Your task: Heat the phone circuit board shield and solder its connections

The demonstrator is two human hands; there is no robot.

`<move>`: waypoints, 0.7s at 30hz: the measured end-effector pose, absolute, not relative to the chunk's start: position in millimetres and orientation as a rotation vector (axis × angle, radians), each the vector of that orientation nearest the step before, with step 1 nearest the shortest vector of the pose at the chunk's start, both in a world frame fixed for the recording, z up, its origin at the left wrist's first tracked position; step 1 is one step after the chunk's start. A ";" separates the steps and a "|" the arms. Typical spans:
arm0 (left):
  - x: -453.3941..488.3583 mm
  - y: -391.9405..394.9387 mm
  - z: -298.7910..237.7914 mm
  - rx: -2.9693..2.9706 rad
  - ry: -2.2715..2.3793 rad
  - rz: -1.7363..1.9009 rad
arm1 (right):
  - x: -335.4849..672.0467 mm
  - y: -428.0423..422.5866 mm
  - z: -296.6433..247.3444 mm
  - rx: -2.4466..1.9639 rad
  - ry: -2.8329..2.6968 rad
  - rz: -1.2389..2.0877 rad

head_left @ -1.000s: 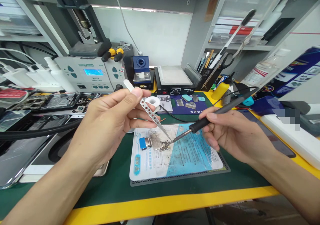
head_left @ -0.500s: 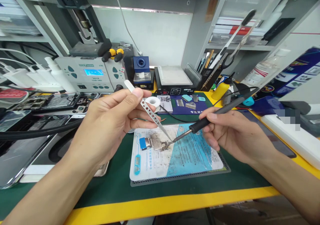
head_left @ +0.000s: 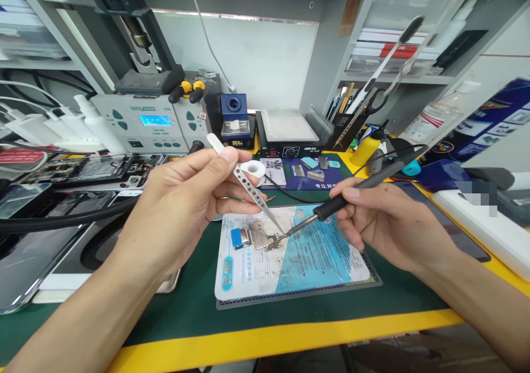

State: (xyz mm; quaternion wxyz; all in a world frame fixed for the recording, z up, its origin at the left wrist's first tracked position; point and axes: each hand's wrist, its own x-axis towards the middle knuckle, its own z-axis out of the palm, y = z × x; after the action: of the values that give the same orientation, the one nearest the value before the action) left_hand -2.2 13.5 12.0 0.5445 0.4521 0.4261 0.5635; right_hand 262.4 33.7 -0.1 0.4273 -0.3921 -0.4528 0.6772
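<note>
My left hand [head_left: 182, 207] is closed on a pair of steel tweezers [head_left: 248, 186], whose tips point down at a small metal part [head_left: 261, 236] with a blue tab. That part lies on a blue-and-white card [head_left: 290, 257] laid on a green mat [head_left: 194, 301]. My right hand [head_left: 385, 224] grips a black soldering iron [head_left: 356, 192] like a pen. The iron's tip meets the tweezer tips at the right end of the metal part.
A soldering station [head_left: 141, 124], a blue tip cleaner [head_left: 234, 116] and a hot plate [head_left: 287, 130] stand at the back. A solder roll [head_left: 253, 169] lies behind the card. Opened phones [head_left: 74, 171] fill the left; a tool cup [head_left: 345, 124] and boxes sit at the right.
</note>
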 end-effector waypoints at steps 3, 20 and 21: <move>-1.5 14.1 12.3 1.066 1.008 1.337 | 261.7 33.0 0.4 -0.987 -1.130 1.685; -2.5 14.4 12.5 1.035 0.992 1.360 | 260.9 33.5 0.6 -1.005 -1.131 1.678; -2.5 15.0 12.4 1.026 0.993 1.366 | 260.8 33.5 0.5 -1.007 -1.133 1.674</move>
State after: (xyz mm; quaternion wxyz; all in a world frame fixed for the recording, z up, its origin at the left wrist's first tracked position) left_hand -2.5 15.0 12.4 0.5505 0.4337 0.4195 0.5770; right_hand 260.8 33.5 0.5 0.4277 -0.4031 -0.4535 0.6700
